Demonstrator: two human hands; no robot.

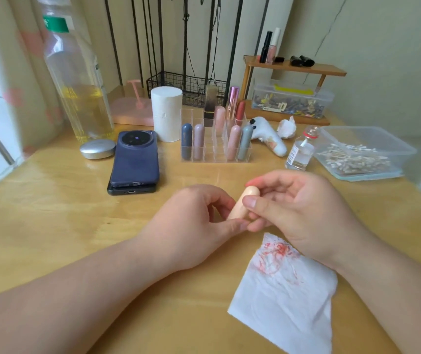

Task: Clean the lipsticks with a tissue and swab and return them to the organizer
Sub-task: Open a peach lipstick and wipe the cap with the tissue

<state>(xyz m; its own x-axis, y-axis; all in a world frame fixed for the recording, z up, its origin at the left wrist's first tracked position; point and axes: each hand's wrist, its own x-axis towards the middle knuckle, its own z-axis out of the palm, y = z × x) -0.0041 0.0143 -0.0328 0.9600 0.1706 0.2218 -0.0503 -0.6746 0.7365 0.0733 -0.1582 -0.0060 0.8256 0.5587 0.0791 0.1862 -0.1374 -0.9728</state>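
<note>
Left hand point(194, 221): pinched the lower end of the peach lipstick point(245, 203) between thumb and fingertips, probably to steady it.
Right hand point(293, 213): thumb and fingers were curled round the rounded upper end. The grip suited pulling the cap off or pressing it on, but which could not be told.
Hands together: close, thumbs nearly touching, both clamped on the one tube.
Lipstick position: tilted, rounded end up and away from the person, held over the table point(51, 226) just beyond the tissue and well short of the organizer.
Tissue point(280, 290): lay flat under the right wrist, smeared red at its far corner, likely kept close for wiping.
Organizer point(215, 149): clear and compartmented, at mid-table. The front row held four tubes with open slots between them, judged the return place.
Swab tub point(362, 152): open, at the right of the table beside a small bottle point(298, 154). Neither hand held a swab.
Step judged: handling the cap, either side of cleaning.
</note>
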